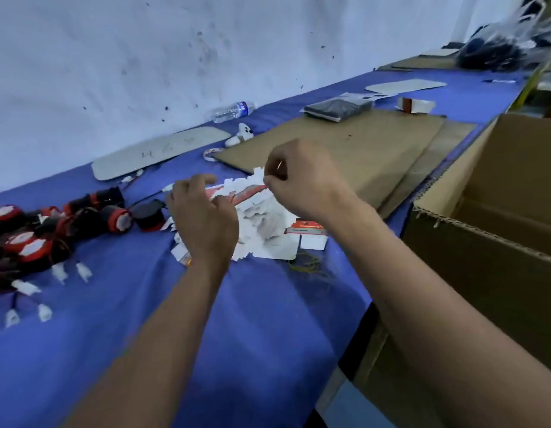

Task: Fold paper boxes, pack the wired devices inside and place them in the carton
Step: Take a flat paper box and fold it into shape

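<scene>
A heap of flat white-and-red paper box blanks [268,230] lies on the blue table cloth [237,319]. My right hand [302,180] pinches the upper edge of one raised blank [246,188]. My left hand [203,217] hovers with curled fingers over the left side of the heap, touching that same blank; its grip is hidden. Black-and-red wired devices [52,230] with white plug connectors [58,271] lie in a pile at the left. The open brown carton [490,239] stands at the right, beside the table edge.
A flat cardboard sheet [345,149] lies behind the heap. Farther back are a water bottle [234,111], a grey oval panel [157,151], a dark packet [339,108], a small folded box [416,105] and a plastic bag [499,47]. Yellow rubber bands [308,265] lie near the heap.
</scene>
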Demonstrator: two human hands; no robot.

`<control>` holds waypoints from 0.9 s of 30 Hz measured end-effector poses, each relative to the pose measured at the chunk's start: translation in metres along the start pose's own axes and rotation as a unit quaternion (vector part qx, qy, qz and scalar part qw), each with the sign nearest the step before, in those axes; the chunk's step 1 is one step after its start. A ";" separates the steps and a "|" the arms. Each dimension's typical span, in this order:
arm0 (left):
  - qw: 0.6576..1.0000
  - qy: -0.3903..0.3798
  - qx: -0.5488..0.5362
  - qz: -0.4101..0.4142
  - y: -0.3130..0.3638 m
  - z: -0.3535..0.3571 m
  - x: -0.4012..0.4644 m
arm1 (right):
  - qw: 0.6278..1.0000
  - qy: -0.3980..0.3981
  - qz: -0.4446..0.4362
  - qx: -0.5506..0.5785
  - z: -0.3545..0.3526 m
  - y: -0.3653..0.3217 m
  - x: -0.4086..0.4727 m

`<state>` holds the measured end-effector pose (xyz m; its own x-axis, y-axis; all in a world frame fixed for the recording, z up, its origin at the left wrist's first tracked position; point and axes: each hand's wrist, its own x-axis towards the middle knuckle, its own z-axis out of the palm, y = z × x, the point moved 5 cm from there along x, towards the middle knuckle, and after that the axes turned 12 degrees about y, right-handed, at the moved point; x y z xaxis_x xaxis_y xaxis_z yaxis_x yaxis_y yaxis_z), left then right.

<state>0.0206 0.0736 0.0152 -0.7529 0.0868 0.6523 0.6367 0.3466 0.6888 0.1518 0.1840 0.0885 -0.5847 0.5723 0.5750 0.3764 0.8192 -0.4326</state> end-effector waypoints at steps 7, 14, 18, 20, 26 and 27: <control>0.979 -0.085 -0.002 -0.184 -0.084 0.000 0.004 | 0.946 -0.253 -0.143 -0.140 0.159 -0.048 0.035; 0.942 0.061 -0.099 -0.315 -0.119 -0.023 0.020 | 0.935 -0.183 -0.221 -0.208 0.195 -0.069 0.022; 0.909 0.107 -0.187 -0.356 -0.131 -0.046 0.026 | 0.940 -0.061 -0.236 -0.239 0.156 -0.089 0.036; 0.878 0.097 -0.263 -0.389 -0.138 -0.060 0.026 | 0.969 0.079 -0.190 -0.134 0.127 -0.101 0.039; 0.780 0.018 -0.434 -0.449 -0.156 -0.130 0.010 | 0.914 0.059 0.141 0.377 0.148 -0.144 -0.028; 0.794 0.044 -0.416 -0.441 -0.165 -0.150 0.007 | 0.903 -0.012 0.167 0.395 0.166 -0.154 -0.045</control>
<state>-0.0649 -0.1236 -0.0466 -0.9759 0.0748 -0.2050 -0.2144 -0.5039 0.8367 0.0007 0.0257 0.0134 -0.5518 0.7742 0.3102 -0.0898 0.3146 -0.9450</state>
